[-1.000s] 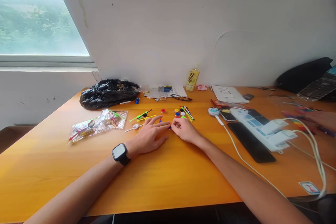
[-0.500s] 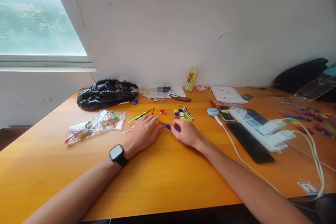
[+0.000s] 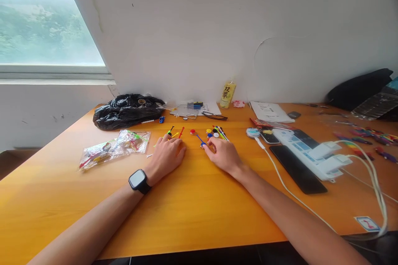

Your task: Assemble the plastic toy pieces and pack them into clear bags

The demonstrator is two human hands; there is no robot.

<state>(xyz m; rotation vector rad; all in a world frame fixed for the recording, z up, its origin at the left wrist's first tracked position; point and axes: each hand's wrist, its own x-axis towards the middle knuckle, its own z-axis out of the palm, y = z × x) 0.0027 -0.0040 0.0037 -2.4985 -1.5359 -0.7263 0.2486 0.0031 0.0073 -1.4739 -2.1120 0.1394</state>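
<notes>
My left hand [image 3: 168,154], a black smartwatch [image 3: 139,180] on its wrist, lies flat on the orange table [image 3: 192,211], fingers stretched over green, yellow and white plastic sticks [image 3: 172,133]. My right hand [image 3: 221,153] rests to its right, fingers curled, its fingertips on the round end of a thin blue stick [image 3: 200,141]. A red stick [image 3: 181,132] and a red disc [image 3: 193,131] lie just beyond. Small coloured discs [image 3: 212,133] and a bundle of coloured sticks [image 3: 221,132] sit by my right fingers.
A clear bag of parts [image 3: 115,148] lies left, a black plastic bag [image 3: 127,110] behind it. A yellow bottle [image 3: 228,95], glasses [image 3: 214,115] and papers [image 3: 270,112] stand by the wall. A white power strip [image 3: 311,151], cables and a black phone [image 3: 297,167] lie right.
My right hand slid the blue stick away from me and turned it. My left hand drew back leftward onto the green and yellow sticks. Another person's hand left the right edge.
</notes>
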